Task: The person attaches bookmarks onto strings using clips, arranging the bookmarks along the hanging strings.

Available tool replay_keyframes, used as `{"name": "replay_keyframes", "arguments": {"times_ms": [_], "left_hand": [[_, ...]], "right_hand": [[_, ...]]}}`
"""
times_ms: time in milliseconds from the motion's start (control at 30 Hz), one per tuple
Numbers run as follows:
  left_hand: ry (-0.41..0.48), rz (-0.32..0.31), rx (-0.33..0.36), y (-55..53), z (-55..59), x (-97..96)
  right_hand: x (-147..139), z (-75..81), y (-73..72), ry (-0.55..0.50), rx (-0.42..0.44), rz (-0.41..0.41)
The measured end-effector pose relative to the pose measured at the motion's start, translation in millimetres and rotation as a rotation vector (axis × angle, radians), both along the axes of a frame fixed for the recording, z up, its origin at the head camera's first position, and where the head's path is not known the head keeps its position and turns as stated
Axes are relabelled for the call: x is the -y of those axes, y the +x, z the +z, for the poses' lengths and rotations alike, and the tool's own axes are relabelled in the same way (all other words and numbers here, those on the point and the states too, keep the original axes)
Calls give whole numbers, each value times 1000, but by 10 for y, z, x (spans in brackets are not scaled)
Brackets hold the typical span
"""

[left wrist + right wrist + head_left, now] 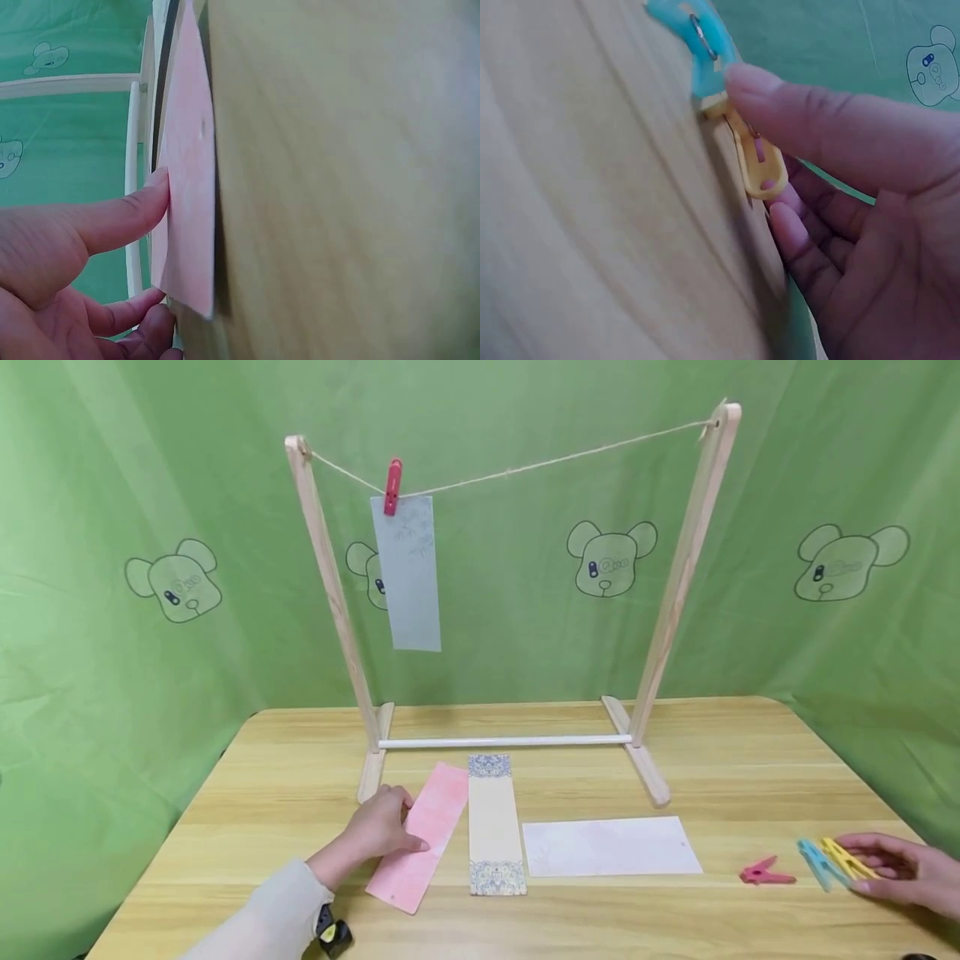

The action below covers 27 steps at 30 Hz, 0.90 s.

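Pale-blue bookmark hung, three bookmarks left. Left hand pinches pink bookmark; right hand at yellow clothespin, grip unclear.

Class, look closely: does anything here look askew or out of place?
Yes, the twine droops lopsidedly, lowest at the red clothespin holding the pale blue bookmark near the left wooden post, instead of sagging evenly.

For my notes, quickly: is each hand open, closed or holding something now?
Left hand: closed, pinching the pink card.
Right hand: closed, holding the yellow clothespin.
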<state>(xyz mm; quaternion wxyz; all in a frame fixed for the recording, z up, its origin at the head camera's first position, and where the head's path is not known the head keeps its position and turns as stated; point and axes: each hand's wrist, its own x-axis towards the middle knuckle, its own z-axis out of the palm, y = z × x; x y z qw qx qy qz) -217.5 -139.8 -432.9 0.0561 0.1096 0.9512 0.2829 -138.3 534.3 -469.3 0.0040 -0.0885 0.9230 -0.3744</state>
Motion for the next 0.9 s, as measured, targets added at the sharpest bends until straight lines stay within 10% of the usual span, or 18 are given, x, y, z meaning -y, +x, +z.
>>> {"name": "replay_keyframes", "arguments": {"times_ms": [400, 900], "left_hand": [[31, 1, 14, -6, -22, 37], [97, 13, 27, -21, -92, 57]], "right_hand": [[23, 6, -50, 172, 21, -220], [111, 42, -174, 227, -76, -270]]}}
